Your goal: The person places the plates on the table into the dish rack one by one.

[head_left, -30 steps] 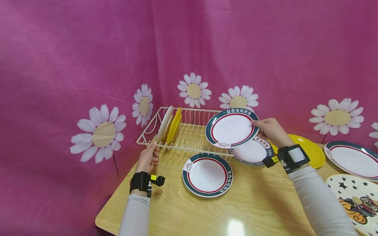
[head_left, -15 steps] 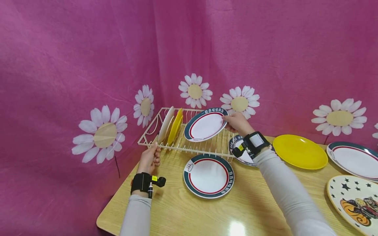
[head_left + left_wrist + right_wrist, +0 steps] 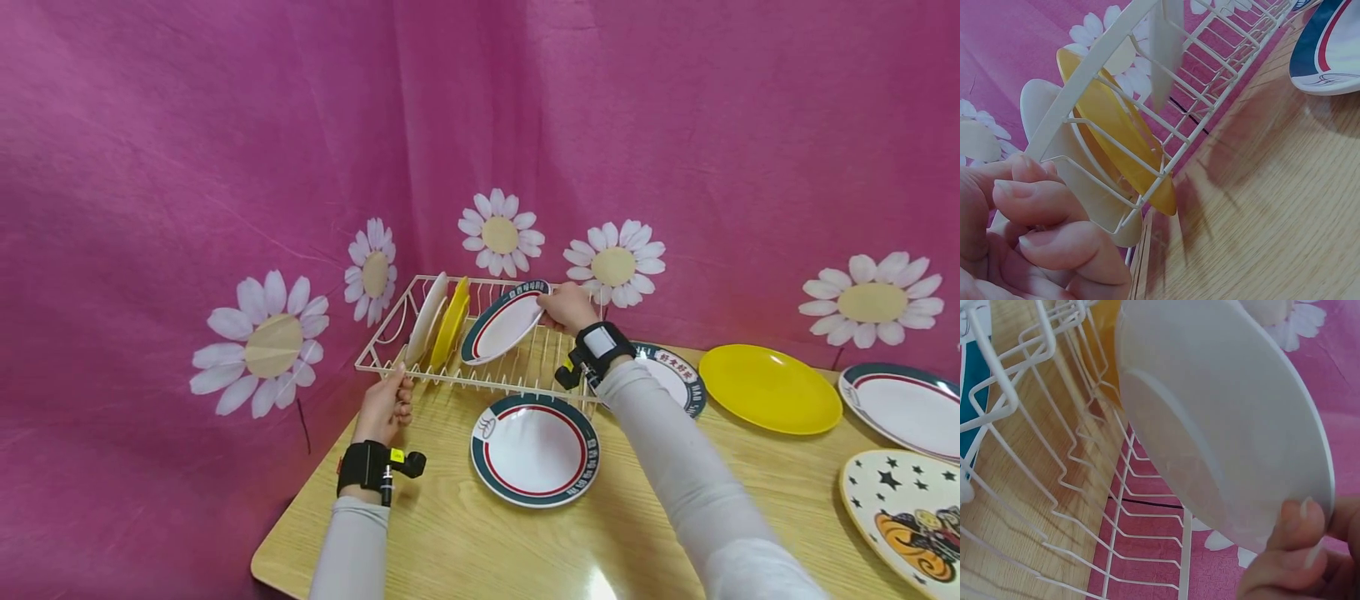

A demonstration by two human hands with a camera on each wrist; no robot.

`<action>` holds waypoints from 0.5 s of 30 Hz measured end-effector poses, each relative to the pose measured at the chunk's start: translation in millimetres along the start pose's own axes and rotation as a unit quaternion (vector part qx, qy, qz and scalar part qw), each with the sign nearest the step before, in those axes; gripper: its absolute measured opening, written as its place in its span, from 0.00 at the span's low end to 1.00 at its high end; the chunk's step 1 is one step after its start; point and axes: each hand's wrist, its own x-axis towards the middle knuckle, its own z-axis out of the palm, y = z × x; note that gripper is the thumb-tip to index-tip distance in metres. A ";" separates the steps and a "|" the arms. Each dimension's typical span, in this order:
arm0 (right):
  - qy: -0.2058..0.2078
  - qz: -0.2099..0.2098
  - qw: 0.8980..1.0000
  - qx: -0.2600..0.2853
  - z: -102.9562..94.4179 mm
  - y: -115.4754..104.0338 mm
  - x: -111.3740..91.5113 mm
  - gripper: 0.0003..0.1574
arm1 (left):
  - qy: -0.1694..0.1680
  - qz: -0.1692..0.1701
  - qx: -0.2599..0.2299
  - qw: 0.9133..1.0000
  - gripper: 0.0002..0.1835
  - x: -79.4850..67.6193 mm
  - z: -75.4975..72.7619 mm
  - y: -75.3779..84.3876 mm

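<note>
My left hand (image 3: 384, 408) pinches the front rail of a cream wire dish rack (image 3: 1088, 75) near its left corner. With my right hand (image 3: 572, 307) I grip the right edge of a white plate (image 3: 504, 328) with a teal rim and red ring. It is tilted over the rack; the right wrist view shows its pale underside (image 3: 1229, 425), with fingertips on its edge. Whether its lower edge touches the wires, I cannot tell. Left of it, a white plate (image 3: 425, 321) and a yellow plate (image 3: 452, 323) stand on edge in the rack.
Another teal-rimmed plate (image 3: 536, 450) lies before the rack on the wooden table (image 3: 450, 533). Rightward lie a patterned-rim plate (image 3: 670, 375), partly behind my arm, a yellow plate (image 3: 771, 389), a teal-rimmed plate (image 3: 903, 410) and a starry plate (image 3: 907, 517). A pink curtain (image 3: 675, 125) hangs behind.
My right hand has carried the teal-rimmed plate leftward over the rack, tipping it steeper, close to the standing yellow plate. My left hand stays on the rack's rail.
</note>
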 end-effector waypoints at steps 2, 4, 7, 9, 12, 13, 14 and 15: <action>0.006 -0.006 1.000 -0.020 2.6 0.0 1.6 0.20 | -0.002 0.001 0.001 1.000 0.21 -0.2 0.2 -0.3; 0.016 -0.015 0.998 -0.053 5.4 -2.0 0.9 0.20 | -0.002 -0.001 -0.001 1.000 0.20 0.0 0.1 -0.5; 0.031 -0.027 0.994 -0.100 10.4 -8.0 -2.4 0.20 | -0.001 -0.003 -0.003 1.000 0.20 1.0 -0.5 -1.1; 0.041 -0.036 0.992 -0.118 14.2 -12.3 -3.9 0.20 | 0.003 -0.003 -0.006 1.000 0.20 1.3 -0.4 -1.0; 0.057 -0.047 0.988 -0.139 20.3 -17.1 -3.3 0.21 | 0.006 -0.002 -0.005 1.000 0.20 1.2 -0.1 -0.9; 0.063 -0.050 0.986 -0.146 22.3 -18.3 -2.6 0.21 | 0.006 -0.001 -0.006 1.000 0.21 1.2 0.0 -0.9; 0.067 -0.051 0.985 -0.154 24.3 -19.1 -1.6 0.21 | 0.008 -0.002 -0.007 1.000 0.21 1.3 0.1 -1.0; 0.071 -0.051 0.983 -0.161 26.4 -19.9 -0.6 0.22 | 0.008 -0.002 -0.008 1.000 0.21 1.3 0.0 -1.1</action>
